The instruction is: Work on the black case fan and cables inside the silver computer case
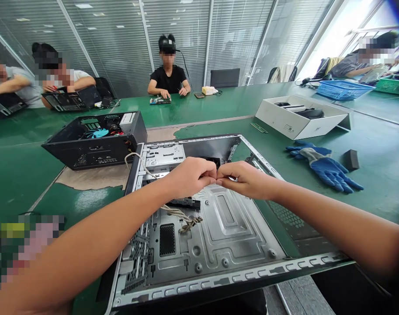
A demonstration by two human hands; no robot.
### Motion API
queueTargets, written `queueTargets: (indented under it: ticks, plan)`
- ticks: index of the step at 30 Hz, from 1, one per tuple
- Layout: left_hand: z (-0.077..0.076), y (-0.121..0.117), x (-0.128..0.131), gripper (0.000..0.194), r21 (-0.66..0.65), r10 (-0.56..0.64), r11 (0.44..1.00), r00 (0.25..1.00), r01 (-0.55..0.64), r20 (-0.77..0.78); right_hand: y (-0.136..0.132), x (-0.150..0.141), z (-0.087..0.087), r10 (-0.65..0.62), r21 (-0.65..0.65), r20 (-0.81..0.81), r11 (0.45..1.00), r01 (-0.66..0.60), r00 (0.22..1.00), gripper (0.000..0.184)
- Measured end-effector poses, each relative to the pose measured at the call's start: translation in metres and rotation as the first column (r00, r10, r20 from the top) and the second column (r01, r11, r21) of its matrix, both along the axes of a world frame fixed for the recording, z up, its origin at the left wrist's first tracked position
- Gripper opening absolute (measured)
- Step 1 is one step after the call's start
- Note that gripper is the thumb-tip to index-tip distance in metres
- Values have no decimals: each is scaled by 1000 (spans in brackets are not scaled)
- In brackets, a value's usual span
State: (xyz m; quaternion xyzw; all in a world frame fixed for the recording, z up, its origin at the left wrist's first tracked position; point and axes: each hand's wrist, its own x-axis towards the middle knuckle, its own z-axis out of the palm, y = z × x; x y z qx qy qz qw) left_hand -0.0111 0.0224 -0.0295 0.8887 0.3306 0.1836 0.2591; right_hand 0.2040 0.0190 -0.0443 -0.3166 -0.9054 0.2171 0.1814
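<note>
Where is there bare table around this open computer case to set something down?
Bare green table lies right of the open case, in front of the blue gloves. Another patch lies left of the case, below the black computer. Over the case it is crowded: left hand, right hand and cable bundle.

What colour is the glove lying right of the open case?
Blue, with a grey cuff; the glove lies on the green table, seen clearly in the head view.
</note>
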Motion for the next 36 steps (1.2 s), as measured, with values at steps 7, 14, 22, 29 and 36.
queueTargets:
  ticks: [7, 14, 22, 29, 36]
  plan:
    - [-4, 4, 0, 8, 96, -54, 994, 998, 57, -28, 2, 1, -1, 12, -43, 24, 999, -11, 1000, 26]
    - [-4, 2, 1, 10, 61, -43, 997, 995, 49, -94, 2, 1, 0, 64, -16, 27, 998, -64, 998, 17]
    - [-4, 2, 0, 7, 41, -51, 998, 996, 54, -79, 0, -1, -1, 76, 29, 26, 997, -76, 997, 18]
    - [0, 2, 0, 11, 100, -55, 993, 995, 63, -85, 3, -1, -2, 68, -5, 16, 998, -67, 998, 19]
    - [-2, 0, 2, 12, 86, 11, 996, 988, 3, -156, 3, 1, -2, 90, 15, -2, 996, -90, 996, 17]
